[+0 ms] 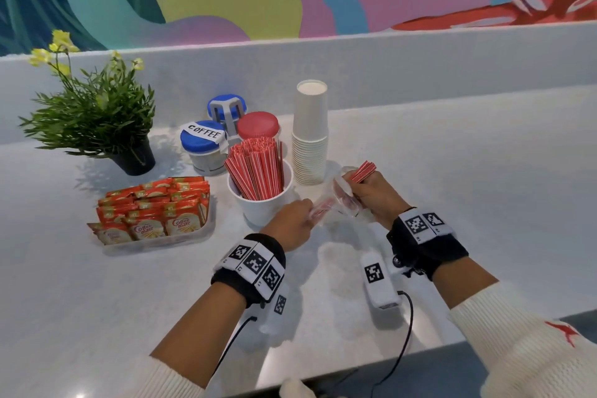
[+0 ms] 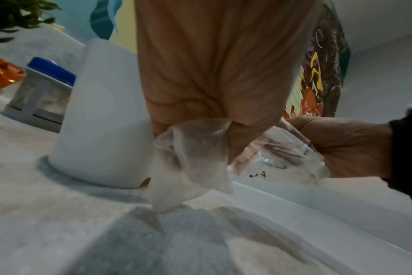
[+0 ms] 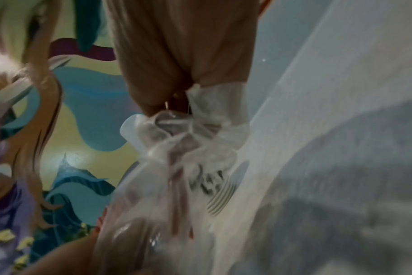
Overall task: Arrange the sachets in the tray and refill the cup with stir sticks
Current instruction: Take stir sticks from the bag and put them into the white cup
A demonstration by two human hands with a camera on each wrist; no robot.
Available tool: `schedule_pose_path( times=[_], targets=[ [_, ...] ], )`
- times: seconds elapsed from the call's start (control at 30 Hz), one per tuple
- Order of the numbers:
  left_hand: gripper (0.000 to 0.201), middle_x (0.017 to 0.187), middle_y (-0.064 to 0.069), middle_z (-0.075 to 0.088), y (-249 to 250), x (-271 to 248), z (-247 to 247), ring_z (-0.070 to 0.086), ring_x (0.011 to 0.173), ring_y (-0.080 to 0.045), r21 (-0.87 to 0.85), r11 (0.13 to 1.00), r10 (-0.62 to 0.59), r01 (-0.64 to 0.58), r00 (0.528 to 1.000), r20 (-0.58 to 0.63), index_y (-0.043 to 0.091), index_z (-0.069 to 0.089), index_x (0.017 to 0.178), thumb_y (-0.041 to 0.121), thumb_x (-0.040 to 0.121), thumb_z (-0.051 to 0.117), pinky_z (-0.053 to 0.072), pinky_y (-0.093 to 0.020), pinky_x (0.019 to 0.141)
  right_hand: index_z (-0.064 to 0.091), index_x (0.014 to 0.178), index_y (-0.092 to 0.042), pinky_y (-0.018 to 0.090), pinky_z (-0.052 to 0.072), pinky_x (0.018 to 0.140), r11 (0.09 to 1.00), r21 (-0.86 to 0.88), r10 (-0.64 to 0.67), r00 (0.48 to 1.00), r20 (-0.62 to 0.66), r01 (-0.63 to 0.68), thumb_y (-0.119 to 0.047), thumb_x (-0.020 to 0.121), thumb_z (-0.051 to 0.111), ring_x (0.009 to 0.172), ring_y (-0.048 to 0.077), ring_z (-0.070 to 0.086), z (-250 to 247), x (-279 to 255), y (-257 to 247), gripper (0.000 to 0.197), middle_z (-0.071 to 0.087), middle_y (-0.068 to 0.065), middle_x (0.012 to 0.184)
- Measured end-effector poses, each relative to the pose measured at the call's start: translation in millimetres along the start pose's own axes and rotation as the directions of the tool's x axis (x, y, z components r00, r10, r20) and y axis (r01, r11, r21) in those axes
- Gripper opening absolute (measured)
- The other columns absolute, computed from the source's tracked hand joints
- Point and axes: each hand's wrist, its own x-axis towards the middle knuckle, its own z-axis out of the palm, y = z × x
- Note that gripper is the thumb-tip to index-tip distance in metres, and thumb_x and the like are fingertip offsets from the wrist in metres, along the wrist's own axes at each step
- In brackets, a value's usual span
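Observation:
A white cup (image 1: 265,203) full of red-striped stir sticks (image 1: 255,170) stands at the counter's middle. Just right of it, both hands hold a clear plastic bag (image 1: 336,203) with a few stir sticks inside. My left hand (image 1: 290,224) pinches the bag's lower end (image 2: 191,163). My right hand (image 1: 371,194) grips its upper end, where a small bundle of stir sticks (image 1: 363,170) pokes out past the fingers. The crumpled bag (image 3: 188,148) fills the right wrist view. A clear tray (image 1: 155,244) at the left holds rows of orange sachets (image 1: 155,210).
Behind the cup stand blue-lidded jars (image 1: 203,145), one labelled COFFEE, a red-lidded jar (image 1: 258,126) and a stack of paper cups (image 1: 310,132). A potted plant (image 1: 93,116) sits at the far left. A low white wall (image 1: 420,61) backs the counter.

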Motion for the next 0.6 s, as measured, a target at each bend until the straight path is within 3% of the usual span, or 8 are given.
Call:
schedule_pose_path(
  times=[0.13,0.2,0.27,0.4,0.47,0.53,0.6],
  targets=[
    [0.039,0.125,-0.016,0.051,-1.1,2.4,3.0,0.05,0.116,-0.031,0.046,0.999,-0.012,0.01,0.999,0.049,0.004,0.044,0.128,-0.004,0.09,0.038,0.04,-0.034,0.097,0.056,0.062,-0.009,0.018,0.04,0.048,0.947,-0.318,-0.139,0.958,-0.249,0.055,-0.019,0.093,0.052,0.034,0.003,0.046,-19.5,0.1,-0.4,0.033,0.055,0.005,0.052],
    [0.051,0.138,-0.015,0.04,1.1,3.5,4.0,0.041,0.126,-0.03,0.072,0.997,-0.007,0.003,0.998,0.063,0.006,0.031,0.141,-0.003,0.091,0.037,0.035,-0.035,0.105,0.059,0.065,-0.009,0.016,0.044,0.053,0.878,-0.476,-0.2,0.934,-0.296,0.038,-0.023,0.094,0.05,0.036,0.003,0.05,-27.7,-0.7,1.0,0.033,0.055,0.001,0.052],
    [0.057,0.147,-0.012,0.028,5.0,4.0,5.0,0.03,0.134,-0.028,0.082,0.996,0.03,-0.033,0.999,0.037,0.01,0.018,0.147,0.006,0.095,0.04,0.028,-0.039,0.111,0.061,0.069,-0.004,0.027,0.047,0.067,0.822,-0.569,-0.208,0.932,-0.298,0.001,-0.023,0.094,0.049,0.044,0.005,0.051,-33.1,-1.7,5.3,0.033,0.054,-0.002,0.053],
    [0.044,0.138,-0.007,0.034,13.7,3.5,3.6,0.026,0.131,-0.024,0.18,0.981,0.078,-0.075,0.997,-0.012,0.024,0.036,0.141,0.032,0.097,0.041,0.028,-0.039,0.108,0.063,0.08,-0.001,0.041,0.05,0.083,0.745,-0.659,-0.116,0.952,-0.283,-0.105,-0.026,0.094,0.049,0.074,0.032,0.063,-41.2,-3.0,23.3,0.033,0.066,0.016,0.073],
    [0.04,0.133,-0.008,0.04,15.3,4.8,3.4,0.031,0.128,-0.025,0.215,0.975,0.044,-0.053,0.998,0.046,0.026,0.043,0.137,0.035,0.098,0.038,0.03,-0.04,0.106,0.063,0.08,-0.002,0.044,0.048,0.087,0.746,-0.654,-0.1,0.949,-0.299,-0.127,-0.026,0.094,0.049,0.082,0.037,0.064,-44.3,-5.4,25.0,0.032,0.068,0.021,0.077],
    [0.04,0.134,-0.011,0.042,13.8,7.4,6.0,0.035,0.129,-0.028,0.231,0.973,-0.01,-0.023,0.99,0.141,0.027,0.041,0.139,0.032,0.1,0.035,0.03,-0.042,0.109,0.063,0.073,-0.001,0.04,0.048,0.086,0.76,-0.641,-0.143,0.935,-0.325,-0.106,-0.025,0.095,0.048,0.074,0.031,0.065,-45.8,-8.9,16.7,0.035,0.066,0.019,0.068],
    [0.042,0.138,-0.012,0.04,11.3,9.8,9.7,0.035,0.131,-0.03,0.243,0.97,-0.059,0.006,0.976,0.212,0.03,0.035,0.142,0.027,0.1,0.034,0.028,-0.041,0.111,0.059,0.061,-0.006,0.033,0.048,0.078,0.782,-0.623,-0.239,0.907,-0.346,-0.031,-0.024,0.095,0.048,0.058,0.015,0.06,-44.7,-11.1,2.1,0.04,0.061,0.01,0.057]
  ],
)
